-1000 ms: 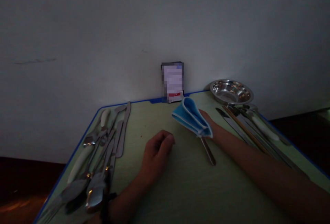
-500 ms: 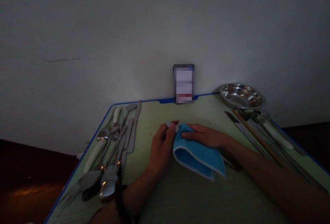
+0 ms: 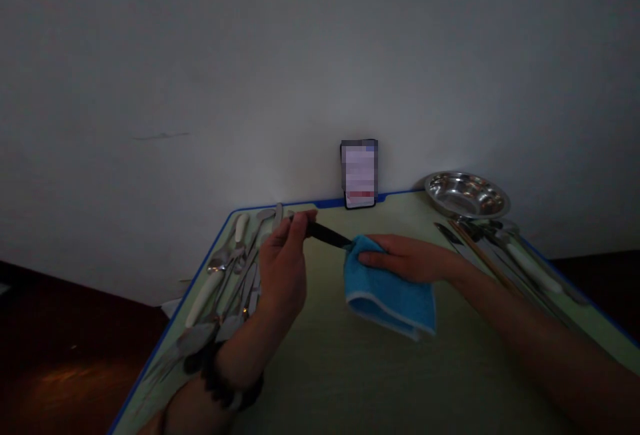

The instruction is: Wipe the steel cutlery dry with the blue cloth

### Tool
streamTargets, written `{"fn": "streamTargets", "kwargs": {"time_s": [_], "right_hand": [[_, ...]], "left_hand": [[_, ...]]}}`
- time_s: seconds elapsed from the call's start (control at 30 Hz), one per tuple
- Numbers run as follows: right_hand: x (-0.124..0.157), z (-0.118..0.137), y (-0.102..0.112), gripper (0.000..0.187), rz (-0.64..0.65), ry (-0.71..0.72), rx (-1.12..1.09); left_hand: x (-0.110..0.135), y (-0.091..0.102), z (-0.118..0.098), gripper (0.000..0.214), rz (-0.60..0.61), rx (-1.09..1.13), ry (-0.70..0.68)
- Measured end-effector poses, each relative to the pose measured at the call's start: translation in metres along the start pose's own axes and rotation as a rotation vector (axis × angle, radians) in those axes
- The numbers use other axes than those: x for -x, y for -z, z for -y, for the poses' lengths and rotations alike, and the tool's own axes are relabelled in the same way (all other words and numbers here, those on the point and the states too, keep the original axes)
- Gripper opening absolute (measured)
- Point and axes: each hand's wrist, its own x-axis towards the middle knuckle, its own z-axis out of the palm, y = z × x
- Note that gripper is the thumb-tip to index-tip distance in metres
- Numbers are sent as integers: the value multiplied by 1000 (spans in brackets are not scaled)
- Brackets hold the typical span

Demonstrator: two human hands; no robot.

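Note:
A dark, flat, narrow knife (image 3: 327, 235) runs from my left hand (image 3: 283, 261) into a blue cloth (image 3: 387, 295). My left hand is closed around one end of it, raised over the left side of the table. My right hand (image 3: 410, 258) pinches the folded cloth around the other end, which the cloth hides. The cloth hangs down with its pale edging showing.
Several spoons, forks and knives (image 3: 235, 281) lie along the table's left side. On the right are chopsticks (image 3: 485, 255), more cutlery and a shiny metal bowl (image 3: 467, 196). A phone (image 3: 360, 175) leans against the wall behind the table (image 3: 340, 381).
My left hand has moved left and slightly up, away from the cloth, drawing out a length of the knife. My right hand stays near its place with the cloth. The view has shifted slightly.

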Motion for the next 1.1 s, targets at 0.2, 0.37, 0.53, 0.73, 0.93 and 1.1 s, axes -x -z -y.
{"fn": "streamTargets", "kwargs": {"time_s": [0.2, 0.37, 0.53, 0.73, 0.93, 1.1], "right_hand": [[11, 22, 16, 33, 48, -3, 179], [17, 23, 25, 34, 73, -83, 247], [22, 24, 32, 35, 41, -120, 297], [24, 22, 33, 39, 139, -178, 347], [21, 19, 27, 36, 139, -158, 284], [8, 14, 6, 32, 71, -42, 158]], "left_hand": [[-18, 3, -30, 17, -82, 322, -35], [-31, 16, -35, 16, -156, 400, 4], [-36, 22, -41, 20, -176, 427, 1], [-34, 16, -29, 15, -122, 405, 63], [-29, 14, -23, 15, -48, 310, 107], [1, -1, -11, 23, 170, -71, 142]]}}
